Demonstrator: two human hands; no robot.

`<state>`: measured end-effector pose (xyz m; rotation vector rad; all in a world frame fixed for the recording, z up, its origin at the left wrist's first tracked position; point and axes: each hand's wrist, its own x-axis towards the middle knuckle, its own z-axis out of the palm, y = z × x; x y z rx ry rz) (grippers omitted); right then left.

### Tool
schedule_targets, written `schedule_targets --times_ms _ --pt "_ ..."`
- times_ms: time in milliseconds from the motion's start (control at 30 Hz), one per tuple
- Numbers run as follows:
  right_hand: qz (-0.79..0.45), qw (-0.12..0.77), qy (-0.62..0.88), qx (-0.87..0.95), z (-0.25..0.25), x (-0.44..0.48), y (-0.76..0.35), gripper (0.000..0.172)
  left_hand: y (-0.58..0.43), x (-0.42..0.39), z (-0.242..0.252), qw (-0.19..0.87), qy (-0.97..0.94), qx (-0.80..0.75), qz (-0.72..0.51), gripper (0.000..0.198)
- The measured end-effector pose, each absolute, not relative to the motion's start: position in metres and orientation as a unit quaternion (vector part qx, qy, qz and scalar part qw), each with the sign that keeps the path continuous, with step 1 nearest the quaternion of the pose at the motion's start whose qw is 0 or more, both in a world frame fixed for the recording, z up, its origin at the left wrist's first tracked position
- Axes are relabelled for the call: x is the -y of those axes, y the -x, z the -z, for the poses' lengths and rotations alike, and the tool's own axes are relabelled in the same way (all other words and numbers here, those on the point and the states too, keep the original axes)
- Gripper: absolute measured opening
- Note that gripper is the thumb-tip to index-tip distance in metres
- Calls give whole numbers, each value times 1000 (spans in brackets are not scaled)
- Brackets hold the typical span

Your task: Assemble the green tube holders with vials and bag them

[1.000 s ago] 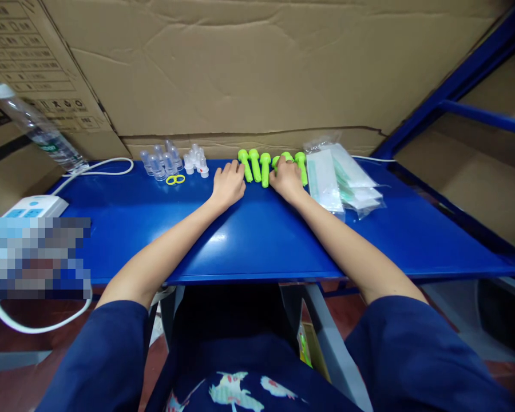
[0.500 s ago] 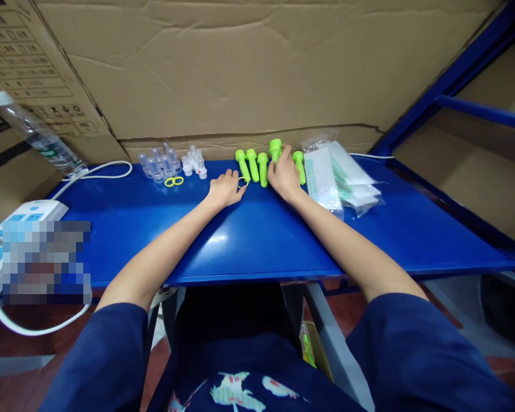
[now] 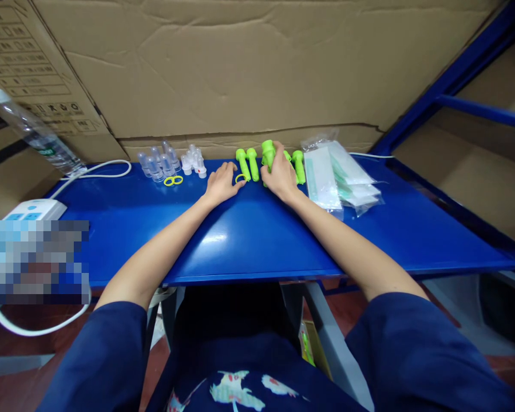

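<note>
My right hand (image 3: 280,176) is closed around an upright bright-green torch-shaped piece (image 3: 268,147); its lower part is hidden by the fingers. Two similar green torch-shaped pieces (image 3: 253,165) lie to its left, and another green torch-shaped piece (image 3: 298,166) to its right; part of one more shows behind the hand. My left hand (image 3: 221,184) rests on the table with its fingers apart, thumb at the edge of a yellow ring (image 3: 241,178). Left of it lie two yellow rings (image 3: 173,181), clear plastic caps (image 3: 158,165) and smaller white-based clear pieces (image 3: 193,162).
Bagged white and green sheets (image 3: 343,177) lie right of the green pieces. A water bottle (image 3: 38,140), a white power strip (image 3: 36,213) and its cable stand at the left of the blue table (image 3: 249,240). A cardboard wall (image 3: 249,74) closes the back.
My right hand has moved slightly left with the green torch-shaped piece. The fingers of my left hand have spread and the hand has shifted a little left, leaving the ring on the table.
</note>
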<state>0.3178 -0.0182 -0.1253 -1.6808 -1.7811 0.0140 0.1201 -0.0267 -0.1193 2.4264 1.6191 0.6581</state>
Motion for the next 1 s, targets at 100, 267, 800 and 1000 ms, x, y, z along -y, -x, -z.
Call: schedule_targets --times_ms 100,267,800,1000 --pt "-11 343 638 690 130 15 -319 72 -116 17 126 93 -815 -516 -246 19" --pt "-26 365 595 716 132 14 -316 70 -115 -2 133 284 -716 -498 -399 14" --pt "-224 369 453 780 149 15 -300 63 -119 -4 122 422 -563 -464 -538 19" --pt "-258 377 435 775 146 19 -298 67 -120 -3 124 425 -573 -447 -540 16"
